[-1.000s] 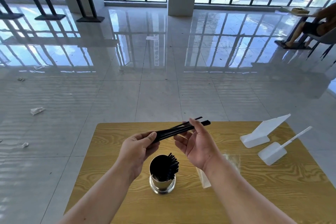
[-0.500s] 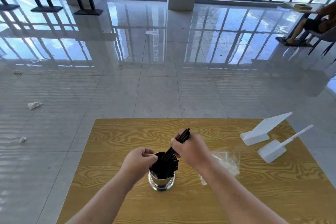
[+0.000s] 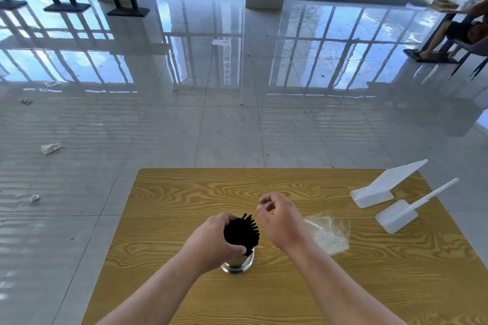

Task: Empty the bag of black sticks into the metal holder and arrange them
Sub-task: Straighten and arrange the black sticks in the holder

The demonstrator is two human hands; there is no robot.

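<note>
A bunch of black sticks (image 3: pixel 241 232) stands in the shiny metal holder (image 3: pixel 237 265) near the middle of the wooden table (image 3: pixel 184 192). My left hand (image 3: pixel 211 243) wraps around the holder's left side and the bunch, thumb across the front. My right hand (image 3: pixel 280 219) hovers just right of the stick tops, fingers loosely curled and apart, holding nothing. The clear plastic bag (image 3: pixel 328 232) lies flat and crumpled on the table to the right of my right wrist.
Two white plastic stands (image 3: pixel 383 187) (image 3: pixel 398 215) sit at the table's far right. The table's far edge borders a glossy tiled floor with scraps of litter (image 3: pixel 50 148). A person sits on a chair (image 3: pixel 459 34) far off at the right.
My right hand pushed the last sticks down into the holder, then let go and lifted off to the right. My left hand went from the stick ends to gripping the holder and bunch.
</note>
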